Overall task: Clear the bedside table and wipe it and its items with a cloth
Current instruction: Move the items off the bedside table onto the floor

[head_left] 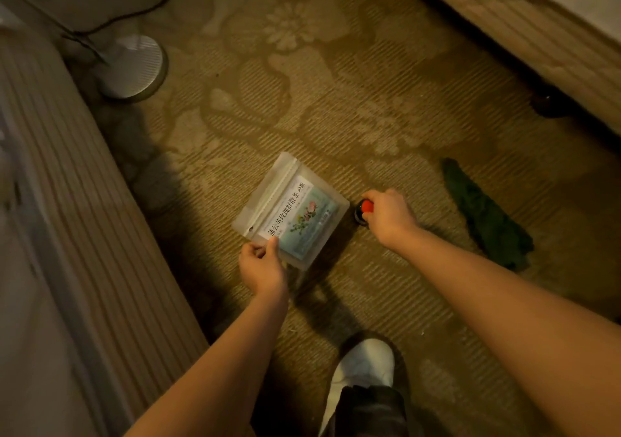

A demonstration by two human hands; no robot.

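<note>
Brown carpet [336, 77] with pale flower shapes fills the floor between two ribbed beige beds, and a round grey fan base [132, 67] sits up in the left corner. From my head camera I look down at my own two arms. I cannot see the bedside table from here.

My left hand [262, 265] pinches the near corner of a flat, frosted plastic zip pouch with a pale green flower label [292, 211] — thumb on top, fingers under. The pouch lies flat on the carpet. My right hand [386, 214] is closed around a small dark bottle with a red cap [364, 209], which stands just beside the pouch. A dark green cloth [487, 214] lies crumpled on the carpet, off to my right, near but not touching.

I think I am setting these things down so the table can be wiped. To do it well, I should stand the bottle straight so it does not tip, and keep the pouch flat.

The label has a pink rose picture and big Chinese writing — I read 蒲公英玫瑰 and 茶 for tea; the small print is too blurry.
</note>
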